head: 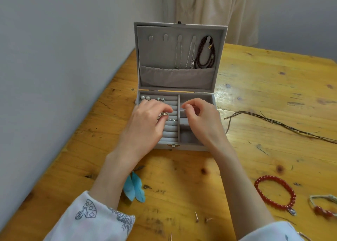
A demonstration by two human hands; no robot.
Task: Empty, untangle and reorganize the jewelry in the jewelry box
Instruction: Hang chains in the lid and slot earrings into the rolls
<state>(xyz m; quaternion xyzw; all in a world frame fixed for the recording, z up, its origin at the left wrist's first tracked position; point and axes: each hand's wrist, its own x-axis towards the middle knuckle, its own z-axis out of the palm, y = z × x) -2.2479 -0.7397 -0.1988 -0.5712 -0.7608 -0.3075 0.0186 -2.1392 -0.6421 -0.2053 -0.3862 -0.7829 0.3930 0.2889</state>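
Note:
An open grey velvet jewelry box stands mid-table, its lid upright. In the lid hang two thin silver chains and a dark brown bead necklace. Pearl studs and small dark earrings sit in the ring rolls at the back left. My left hand lies over the ring rolls and pinches a small gold-and-silver piece between thumb and fingers; tiny studs lie beside it. My right hand hovers over the right compartments with curled fingers, thumb and forefinger pinched together; I cannot see anything in them.
On the wooden table lie blue feather earrings, a red bead bracelet, a cord bracelet with red beads, long thin cords and small metal pieces near the front edge. A grey wall runs along the left.

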